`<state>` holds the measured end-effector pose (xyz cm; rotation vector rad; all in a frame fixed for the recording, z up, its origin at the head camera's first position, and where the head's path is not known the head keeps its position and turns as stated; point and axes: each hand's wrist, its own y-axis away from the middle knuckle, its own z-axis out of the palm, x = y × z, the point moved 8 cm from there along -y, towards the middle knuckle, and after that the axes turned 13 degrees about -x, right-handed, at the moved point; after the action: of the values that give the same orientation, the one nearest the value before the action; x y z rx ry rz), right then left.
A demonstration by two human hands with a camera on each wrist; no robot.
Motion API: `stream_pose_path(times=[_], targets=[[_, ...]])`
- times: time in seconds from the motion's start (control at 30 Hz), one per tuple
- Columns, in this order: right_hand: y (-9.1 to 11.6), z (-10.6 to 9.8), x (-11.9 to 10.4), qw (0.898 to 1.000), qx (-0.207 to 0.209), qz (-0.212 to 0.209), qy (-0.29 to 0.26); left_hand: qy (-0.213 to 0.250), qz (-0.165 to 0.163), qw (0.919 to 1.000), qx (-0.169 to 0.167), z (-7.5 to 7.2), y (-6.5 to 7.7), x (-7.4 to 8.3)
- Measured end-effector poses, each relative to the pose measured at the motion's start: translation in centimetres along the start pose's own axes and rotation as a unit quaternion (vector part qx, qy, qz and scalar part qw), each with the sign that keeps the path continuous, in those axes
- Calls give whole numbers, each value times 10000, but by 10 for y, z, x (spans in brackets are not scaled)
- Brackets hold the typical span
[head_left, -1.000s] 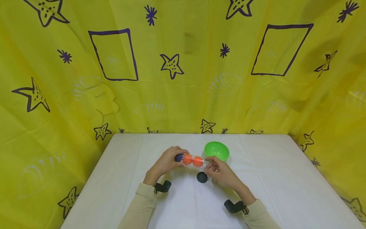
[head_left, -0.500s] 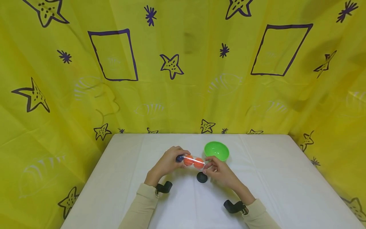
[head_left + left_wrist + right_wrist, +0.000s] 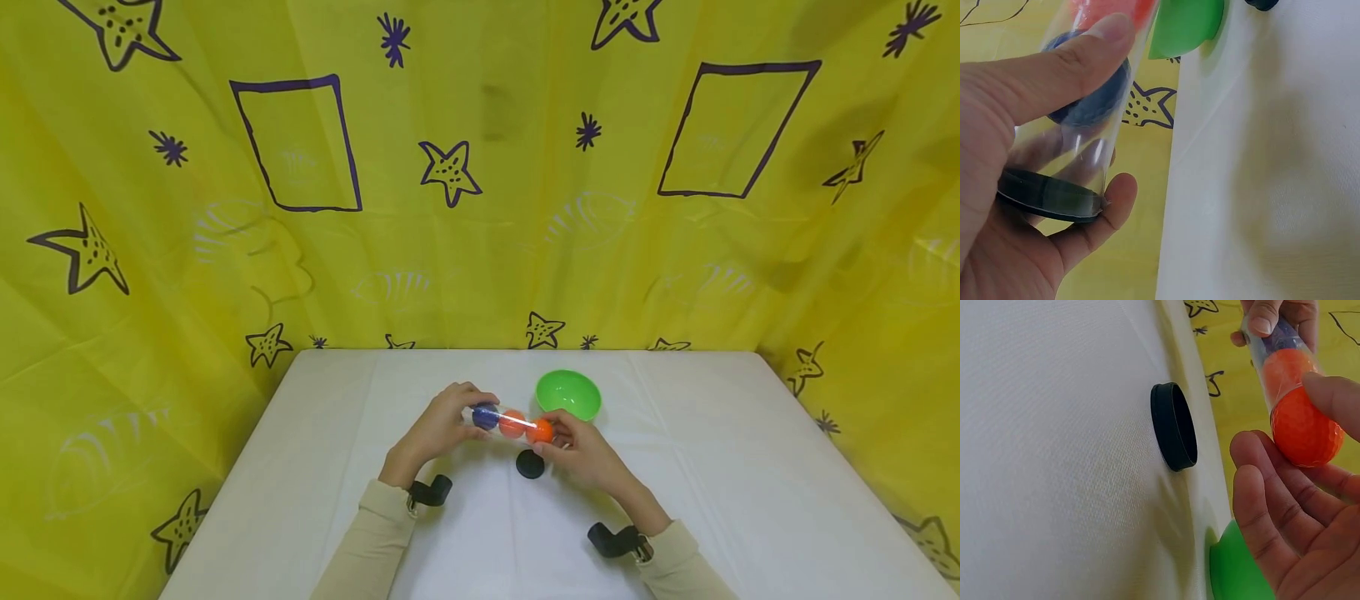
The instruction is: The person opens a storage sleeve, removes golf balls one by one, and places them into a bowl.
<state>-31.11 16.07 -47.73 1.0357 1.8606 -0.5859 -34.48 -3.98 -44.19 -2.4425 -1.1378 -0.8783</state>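
Table (image 3: 262, 517) with a white, faintly creased covering, rounded at its far corners, fills the lower part of the head view. Behind it and along both sides hang yellow curtains (image 3: 510, 92), printed in dark purple with dotted starfish (image 3: 450, 171), spiky bursts (image 3: 588, 132) and two four-sided outlines (image 3: 300, 146), plus paler fish shapes (image 3: 401, 286); soft shadows fall on the right side.

Above the middle of the table, a person in beige sleeves (image 3: 367, 533) holds a clear plastic tube (image 3: 1085, 150), tilted. The left hand (image 3: 442, 421) is wrapped around the end closed by a dark base cap (image 3: 1047, 195). Inside, a dark blue ball (image 3: 486, 416) sits nearer that hand, followed by an orange ball (image 3: 512, 423). A second, dimpled orange ball (image 3: 1305, 431) sticks out of the open end, pinched between the right hand's (image 3: 583, 450) thumb and fingers.

Below the tube, a loose black cap (image 3: 529, 464) lies hollow side up on the table. Just beyond the right hand stands a bright green bowl (image 3: 567, 395). Each wrist wears a black device (image 3: 430, 491).
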Motion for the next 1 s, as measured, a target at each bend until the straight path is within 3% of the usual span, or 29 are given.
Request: stream_pose_path(times=[0.37,0.6,1.0], targets=[[0,-2,-1,10000,-8,-1,13,110,-36,9999,-2,0,0,-4],[2,-6,-2,9994,102,25,325,170,74,9998,37,0,0,-3],[4,-12,-5,9980,281,24,562,210,-23,9998,63,0,0,-6]])
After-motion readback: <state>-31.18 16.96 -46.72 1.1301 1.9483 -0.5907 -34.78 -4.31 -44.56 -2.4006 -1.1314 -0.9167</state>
